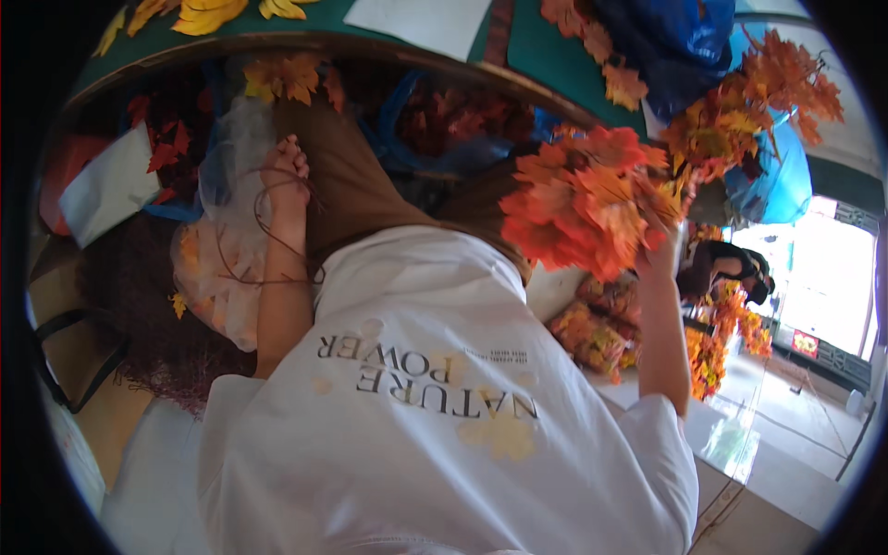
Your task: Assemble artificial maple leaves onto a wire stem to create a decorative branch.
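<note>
My right hand [659, 233] is closed round a bunch of artificial maple leaves [592, 199], red and orange, at the right of my lap. The leaves hide part of its fingers. Over my left thigh, my left hand [287, 171] is closed, fingers curled in. A thin brown cord [266, 277] comes from that hand and loops loosely about my wrist and forearm. Orange and yellow maple leaves [285, 76] lie just beyond the left hand, by the table edge.
The green table [305, 26] curves across the far side, with yellow leaves [208, 14] and a white sheet [421, 23] on it. Bags of red leaves [458, 116] sit beneath. A clear bag [217, 277] is at my left. Leaf bundles and a person [726, 268] are at right.
</note>
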Action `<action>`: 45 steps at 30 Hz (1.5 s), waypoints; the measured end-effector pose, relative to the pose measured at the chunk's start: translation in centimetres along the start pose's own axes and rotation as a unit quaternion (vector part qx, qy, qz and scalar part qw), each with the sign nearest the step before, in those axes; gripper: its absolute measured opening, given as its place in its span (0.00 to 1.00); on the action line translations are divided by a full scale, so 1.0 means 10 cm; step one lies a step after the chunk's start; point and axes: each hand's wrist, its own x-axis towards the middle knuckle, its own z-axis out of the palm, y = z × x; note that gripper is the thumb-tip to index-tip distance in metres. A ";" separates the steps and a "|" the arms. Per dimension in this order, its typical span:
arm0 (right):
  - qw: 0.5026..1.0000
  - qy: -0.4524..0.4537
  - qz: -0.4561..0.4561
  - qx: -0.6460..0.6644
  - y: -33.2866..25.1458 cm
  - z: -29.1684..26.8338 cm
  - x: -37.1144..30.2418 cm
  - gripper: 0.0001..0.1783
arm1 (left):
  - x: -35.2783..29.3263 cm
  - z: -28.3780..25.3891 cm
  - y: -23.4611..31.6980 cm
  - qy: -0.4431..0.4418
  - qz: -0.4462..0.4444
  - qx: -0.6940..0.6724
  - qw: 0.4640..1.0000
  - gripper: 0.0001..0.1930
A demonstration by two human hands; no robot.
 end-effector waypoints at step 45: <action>0.661 -0.097 -0.617 -0.416 -0.37 2.88 2.43 0.13 | -1.47 1.17 0.91 -0.279 0.033 -0.138 0.950 0.08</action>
